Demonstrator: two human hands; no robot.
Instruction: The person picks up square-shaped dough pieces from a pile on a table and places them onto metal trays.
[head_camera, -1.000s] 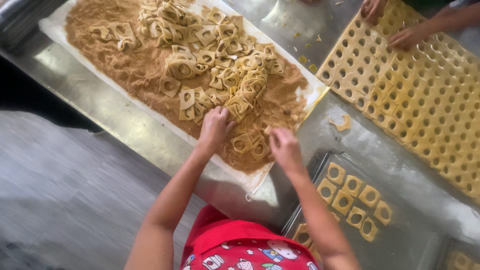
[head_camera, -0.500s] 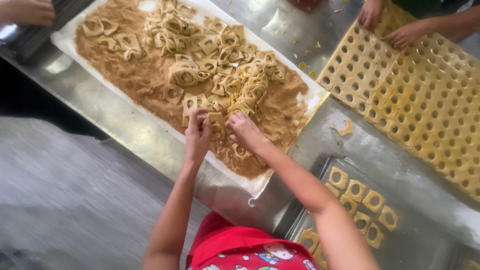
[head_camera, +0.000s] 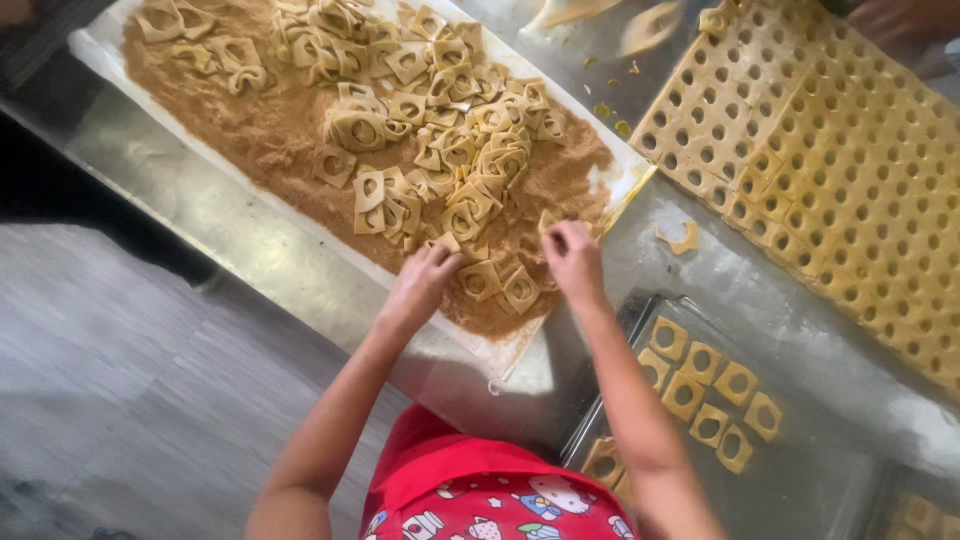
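Right hand (head_camera: 572, 258) has swung back from the pile's middle to its near edge | left hand (head_camera: 425, 278) curled, fingertips on dough squares (head_camera: 500, 288) in brown sugar tray (head_camera: 300, 235) | right pinching a piece, grip unclear | step: coating, picking | next likely: lift to baking tray (head_camera: 640, 310).

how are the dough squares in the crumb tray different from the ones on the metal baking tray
The squares in the crumb tray lie heaped, overlapping and tilted on brown crumbs, many of them. The squares on the baking tray lie flat, apart, in rows, only a few. Both kinds are tan squares with a round hole.
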